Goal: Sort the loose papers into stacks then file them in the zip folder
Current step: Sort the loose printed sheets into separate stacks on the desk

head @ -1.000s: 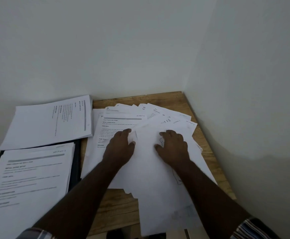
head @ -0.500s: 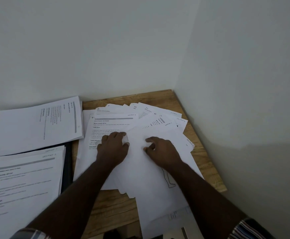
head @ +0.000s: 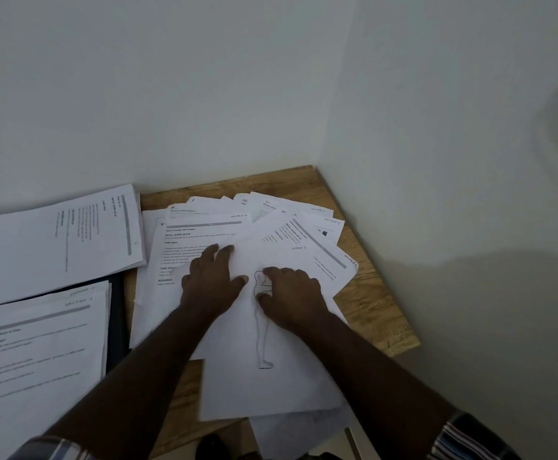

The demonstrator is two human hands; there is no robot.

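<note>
Loose printed papers (head: 204,234) lie fanned out on a wooden table (head: 370,303) in the room's corner. On top of them is a sheet with a line drawing of a standing figure (head: 264,346). My left hand (head: 209,280) rests flat on the fan, fingers spread, just left of that sheet. My right hand (head: 292,293) presses on the drawing sheet, fingers bent near the figure's head. Two sorted stacks lie to the left: a far stack (head: 55,240) turned sideways and a near stack (head: 35,353). A dark folder (head: 118,320) shows beneath them.
White walls close in behind and to the right of the table. The table's right edge (head: 403,327) runs close to the wall. Some sheets overhang the near table edge (head: 287,426).
My right hand has slid left and toward me across the top sheet, uncovering more of the figure drawing. My left hand stays on the fanned papers. The view has shifted slightly.
</note>
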